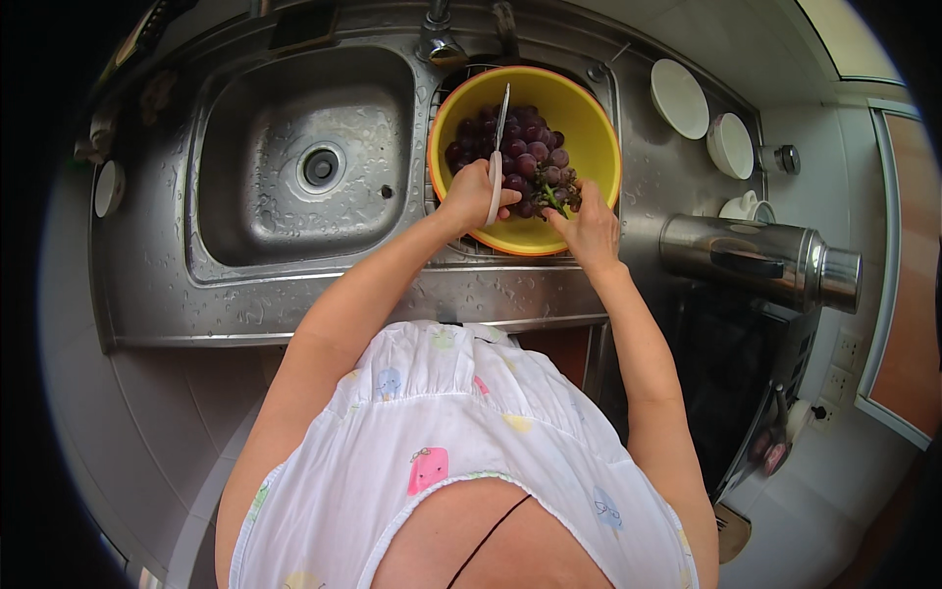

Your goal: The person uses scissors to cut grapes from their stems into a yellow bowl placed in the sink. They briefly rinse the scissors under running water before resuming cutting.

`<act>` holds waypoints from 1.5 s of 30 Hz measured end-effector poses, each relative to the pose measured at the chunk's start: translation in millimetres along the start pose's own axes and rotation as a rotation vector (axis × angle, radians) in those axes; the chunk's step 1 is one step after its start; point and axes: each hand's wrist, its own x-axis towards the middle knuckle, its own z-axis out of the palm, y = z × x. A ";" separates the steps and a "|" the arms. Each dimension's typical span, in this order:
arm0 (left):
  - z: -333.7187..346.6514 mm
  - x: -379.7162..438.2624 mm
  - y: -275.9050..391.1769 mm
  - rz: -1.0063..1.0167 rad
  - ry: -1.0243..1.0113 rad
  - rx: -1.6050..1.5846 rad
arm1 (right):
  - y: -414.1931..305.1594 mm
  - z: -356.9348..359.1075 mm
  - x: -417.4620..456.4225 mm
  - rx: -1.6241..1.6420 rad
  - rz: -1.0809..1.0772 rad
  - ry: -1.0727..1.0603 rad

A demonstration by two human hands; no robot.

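A yellow bowl [589, 140] with an orange rim sits over the right-hand basin. Dark red grapes [526, 140] are heaped inside it. My left hand [475, 193] grips scissors [494, 180] by their white handle, over the bowl's left side. The metal blades point away from me, above the grapes. My right hand [591, 224] pinches a green grape stem [553, 199] at the near right of the bowl. Small stalks show around that stem. My fingers partly hide the lower grapes.
Left is a wet steel sink basin [243, 147] with a drain; the faucet [441, 44] stands behind. At right are a white plate [679, 98], a white bowl [730, 146], a white cup [747, 206] and a steel thermos [736, 254] lying crosswise in view.
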 end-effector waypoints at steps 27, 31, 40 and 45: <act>-3.8 23.0 47.9 0.875 0.495 0.367 | -2.0 -19.4 154.2 1.100 1.242 -0.226; -2.6 36.1 55.9 0.844 0.437 0.380 | 0.1 -25.4 149.1 1.130 1.118 -0.358; -5.3 33.2 53.7 0.754 0.425 0.357 | -30.5 -49.7 121.2 -0.277 -0.314 -0.100; -7.5 30.4 51.8 0.728 0.402 0.332 | -25.9 -38.7 122.4 -0.372 -0.414 -0.206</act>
